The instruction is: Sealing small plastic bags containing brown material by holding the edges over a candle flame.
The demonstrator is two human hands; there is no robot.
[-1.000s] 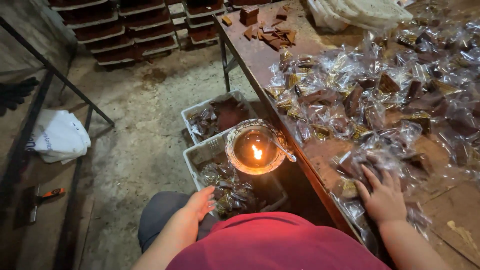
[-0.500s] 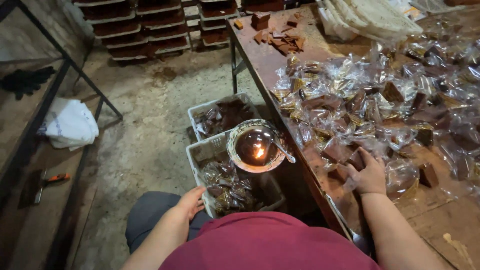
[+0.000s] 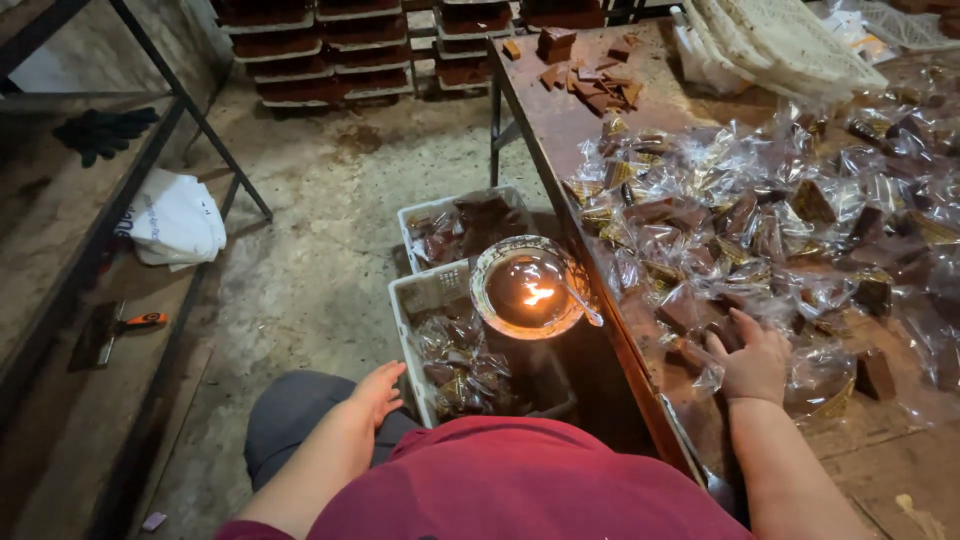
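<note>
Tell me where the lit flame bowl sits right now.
In the head view, the flame bowl sits just left of the table edge, over the near white crate of wrapped pieces, ahead of the left hand.

Table (image 3: 560, 120): worn, matt brown top, rust-coloured and stained. Wrapped pieces (image 3: 760, 230): clear glossy plastic film, crinkled, catching light; contents dark brown, matt. Unwrapped brown blocks (image 3: 590, 80): dull, rough-edged. Bowl (image 3: 527, 290) holding a flame: shiny, reflective rim, material cannot be told. Crates (image 3: 430, 290): white plastic, scuffed and soiled. Floor (image 3: 320, 250): rough, patchy concrete. Shelf frame (image 3: 190, 110): dark painted metal. Bundle (image 3: 175, 215) beneath it: white, soft cloth or plastic sacking. Right hand (image 3: 752, 360) rests on the glossy wrappers; shirt (image 3: 520, 490) is matt red cloth
</note>
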